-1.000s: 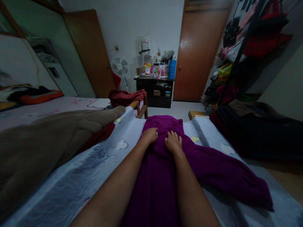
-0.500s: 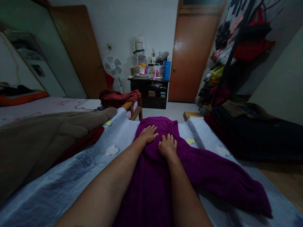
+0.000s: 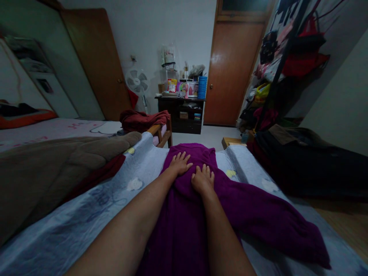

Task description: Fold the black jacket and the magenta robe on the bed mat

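A purple long-sleeved garment (image 3: 189, 222) lies spread over a blue-grey patterned bed sheet (image 3: 115, 203). One sleeve stretches out to the right, its cuff near the lower right; no sleeve shows on the left side. My left hand (image 3: 180, 163) rests flat on the upper part of the garment, fingers spread. Just right of it and slightly nearer to me, my right hand (image 3: 203, 178) also presses on the cloth with its fingers apart. Neither hand grips the fabric. My forearms cover part of the garment's body.
A brown blanket (image 3: 57, 168) lies on the left, with a dark red cloth under it. Dark folded clothes (image 3: 310, 165) are piled at the right. Beyond the bed stand a fan (image 3: 138, 81), a dark cabinet (image 3: 184, 126) and a wooden door (image 3: 222, 73). Bags hang at the right.
Both hands stay on the garment in nearly the same place. The view has shifted very slightly; the garment keeps its shape.
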`<control>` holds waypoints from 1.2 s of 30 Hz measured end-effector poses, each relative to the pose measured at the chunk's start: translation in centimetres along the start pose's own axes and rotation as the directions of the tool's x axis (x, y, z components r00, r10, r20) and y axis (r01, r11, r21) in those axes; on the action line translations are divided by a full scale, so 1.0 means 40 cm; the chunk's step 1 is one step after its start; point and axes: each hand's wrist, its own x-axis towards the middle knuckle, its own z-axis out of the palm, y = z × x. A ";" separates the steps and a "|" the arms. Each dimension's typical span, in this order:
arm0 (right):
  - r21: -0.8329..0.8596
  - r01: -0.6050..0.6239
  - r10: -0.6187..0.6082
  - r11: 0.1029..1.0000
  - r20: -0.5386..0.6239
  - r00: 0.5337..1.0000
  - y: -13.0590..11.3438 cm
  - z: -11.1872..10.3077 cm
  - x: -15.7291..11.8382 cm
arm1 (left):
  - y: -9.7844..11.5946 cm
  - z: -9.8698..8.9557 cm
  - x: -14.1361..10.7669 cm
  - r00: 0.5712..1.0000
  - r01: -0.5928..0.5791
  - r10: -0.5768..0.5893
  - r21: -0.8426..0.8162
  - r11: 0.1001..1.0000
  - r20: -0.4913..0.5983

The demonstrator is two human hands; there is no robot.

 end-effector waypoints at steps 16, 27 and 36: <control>-0.018 0.000 -0.001 1.000 -0.054 0.999 0.003 0.010 0.001 | -0.073 -0.006 -0.096 0.997 0.021 -0.023 0.033 0.999 0.069; -0.007 -0.002 0.002 1.000 -0.021 1.000 0.001 0.005 0.005 | -0.068 0.005 0.017 0.988 0.140 -0.131 0.115 0.983 -0.077; -0.001 -0.007 0.007 1.000 -0.024 1.000 0.000 0.009 0.007 | -0.008 -0.032 0.016 0.994 0.097 -0.099 0.059 0.993 0.035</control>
